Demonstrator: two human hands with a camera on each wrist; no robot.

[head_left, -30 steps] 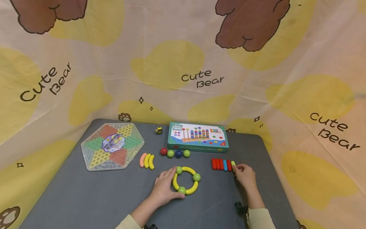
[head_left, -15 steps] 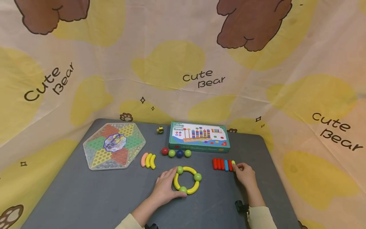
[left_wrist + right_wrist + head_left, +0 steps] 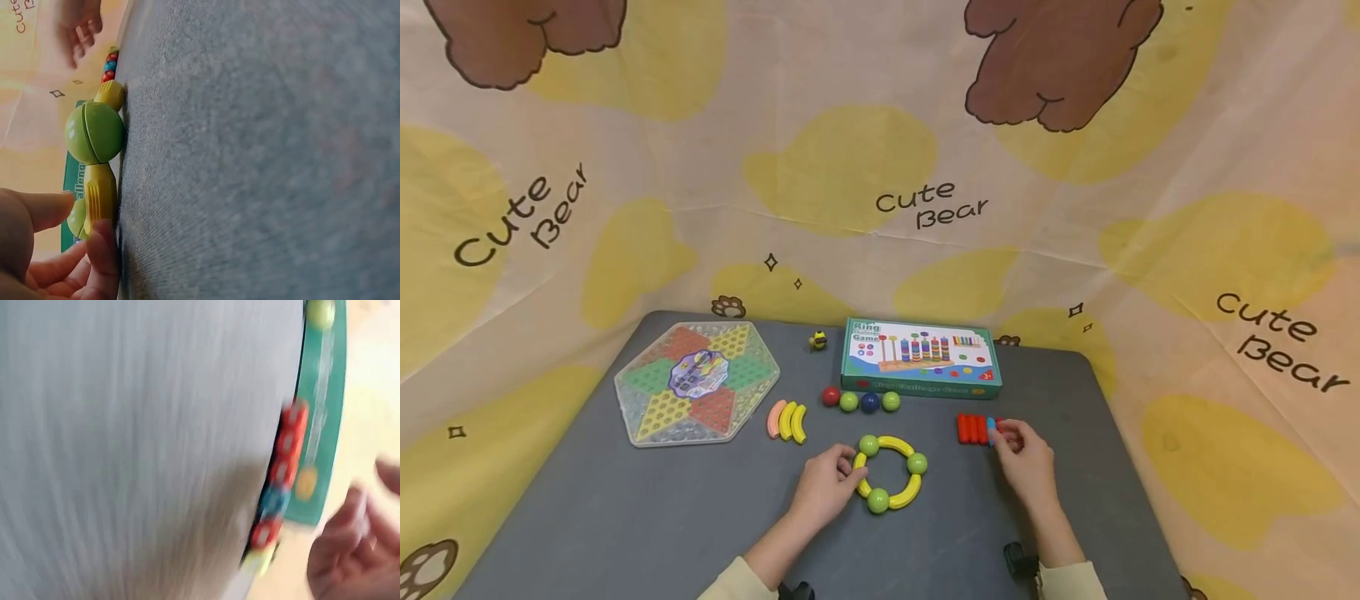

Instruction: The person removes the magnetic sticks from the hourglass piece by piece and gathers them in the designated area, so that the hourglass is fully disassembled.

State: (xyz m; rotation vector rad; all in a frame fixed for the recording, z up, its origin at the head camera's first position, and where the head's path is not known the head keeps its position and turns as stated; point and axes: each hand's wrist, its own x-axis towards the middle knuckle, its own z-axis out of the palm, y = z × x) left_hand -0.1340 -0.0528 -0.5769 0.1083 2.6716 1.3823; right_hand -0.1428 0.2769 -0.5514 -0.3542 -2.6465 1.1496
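My left hand [image 3: 827,483] is at the left side of a ring [image 3: 906,493] of yellow curved pieces and green balls, lying on the table. In the left wrist view a fingertip overlaps a yellow curved piece [image 3: 100,192], while the thumb stands apart from it. My right hand [image 3: 1028,462] hovers raised over the right end of a row of short sticks [image 3: 973,429], its fingers loosely bent with nothing between them. The right wrist view, though blurred, shows the row as red sticks, a blue stick [image 3: 274,500] and a yellow-green stick [image 3: 259,559] at the end; the head view hides that end.
A row of balls [image 3: 869,403] lies before a green game box [image 3: 921,358]. Left of them are curved pieces, one pink [image 3: 776,419] and two yellow [image 3: 792,422]. A hexagonal game board [image 3: 658,379] and a small bee figure [image 3: 817,340] are farther back on the grey table [image 3: 700,533].
My right hand has moved slightly left and off the yellow-green stick at the row's end. My left hand's thumb and fingers, earlier spread along the ring's side, have drawn closer together.
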